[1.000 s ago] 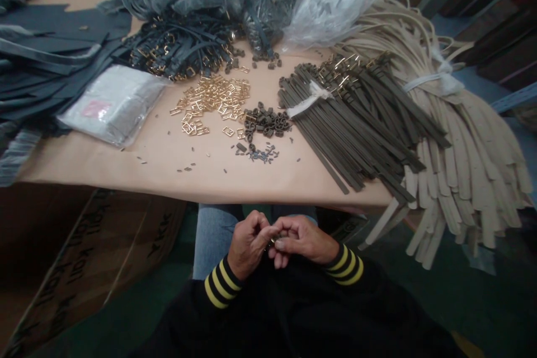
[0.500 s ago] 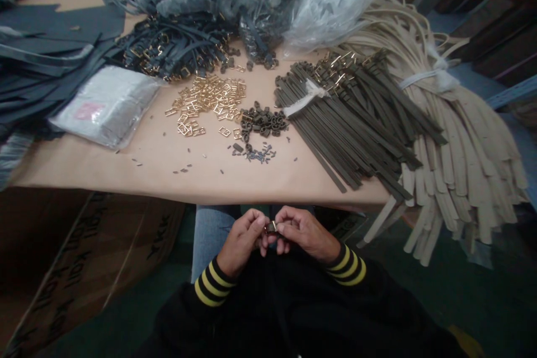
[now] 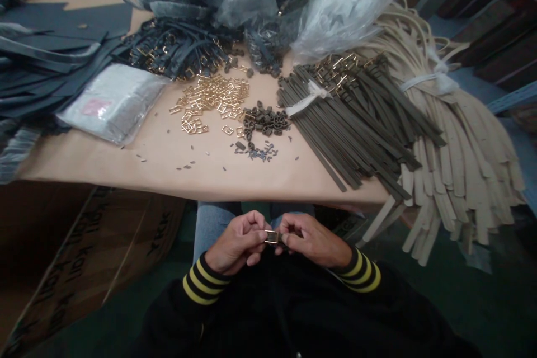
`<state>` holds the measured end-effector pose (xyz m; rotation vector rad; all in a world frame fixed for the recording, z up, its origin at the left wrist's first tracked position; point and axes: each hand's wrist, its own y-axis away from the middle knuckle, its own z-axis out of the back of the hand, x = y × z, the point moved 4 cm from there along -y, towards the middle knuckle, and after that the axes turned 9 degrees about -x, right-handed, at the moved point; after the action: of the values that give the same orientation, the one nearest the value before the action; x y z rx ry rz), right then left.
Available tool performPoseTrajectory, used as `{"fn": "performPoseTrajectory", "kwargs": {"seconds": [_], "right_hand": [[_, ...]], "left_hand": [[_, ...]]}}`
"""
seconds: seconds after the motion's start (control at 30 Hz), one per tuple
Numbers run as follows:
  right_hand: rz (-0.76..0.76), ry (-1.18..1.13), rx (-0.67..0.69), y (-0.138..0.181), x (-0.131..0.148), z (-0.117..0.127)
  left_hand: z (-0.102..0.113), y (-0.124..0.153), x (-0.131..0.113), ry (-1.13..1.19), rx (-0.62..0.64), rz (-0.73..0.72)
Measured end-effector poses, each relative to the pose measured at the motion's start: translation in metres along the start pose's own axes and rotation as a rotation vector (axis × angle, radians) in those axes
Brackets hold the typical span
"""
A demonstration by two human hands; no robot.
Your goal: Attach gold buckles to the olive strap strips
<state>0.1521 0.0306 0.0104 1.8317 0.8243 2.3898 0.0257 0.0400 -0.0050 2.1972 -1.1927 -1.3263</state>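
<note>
Through my remote view, I judge the gold rectangular buckle (image 3: 272, 231) light, stiff and slick, best pinched by its end bars. It sits below the near edge of the table (image 3: 235, 184), between the hands: the left hand (image 3: 239, 240) pinches one end; the right hand (image 3: 310, 239) is closed at the other, its exact hold hidden. The thin frame gleams.

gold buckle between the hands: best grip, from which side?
Likely best: take the gold buckle by its left edge, coming from the left; its thin rectangular frame suits a pinch, and the right hand crowds its right end.
</note>
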Motion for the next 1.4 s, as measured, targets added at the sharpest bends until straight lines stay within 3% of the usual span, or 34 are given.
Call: {"fn": "performPoseTrajectory", "kwargs": {"seconds": [0.33, 0.43, 0.63, 0.87, 1.03, 1.23, 1.4], "right_hand": [[0.038, 0.176, -0.012, 0.001, -0.001, -0.002], [0.027, 0.242, 0.005, 0.001, -0.004, -0.007], [0.261, 0.606, -0.217, 0.002, 0.013, -0.011], [0.366, 0.858, -0.202, -0.006, 0.045, -0.005], [0.422, 0.825, -0.120, -0.040, 0.071, 0.016], [0.367, 0.862, -0.426, -0.120, 0.083, 0.046], [0.352, 0.994, -0.351, -0.155, 0.084, 0.037]], "left_hand": [[-0.002, -0.001, 0.005, -0.195, -0.127, -0.060], [0.003, -0.002, 0.006, -0.336, -0.092, -0.073], [0.011, -0.004, -0.005, -0.583, -0.043, -0.084], [0.009, -0.014, -0.018, -0.358, -0.054, -0.190], [0.011, -0.019, -0.030, -0.187, -0.178, -0.173], [0.025, -0.029, -0.034, -0.077, -0.281, -0.219], [0.032, -0.034, -0.031, -0.046, -0.285, -0.199]]}}
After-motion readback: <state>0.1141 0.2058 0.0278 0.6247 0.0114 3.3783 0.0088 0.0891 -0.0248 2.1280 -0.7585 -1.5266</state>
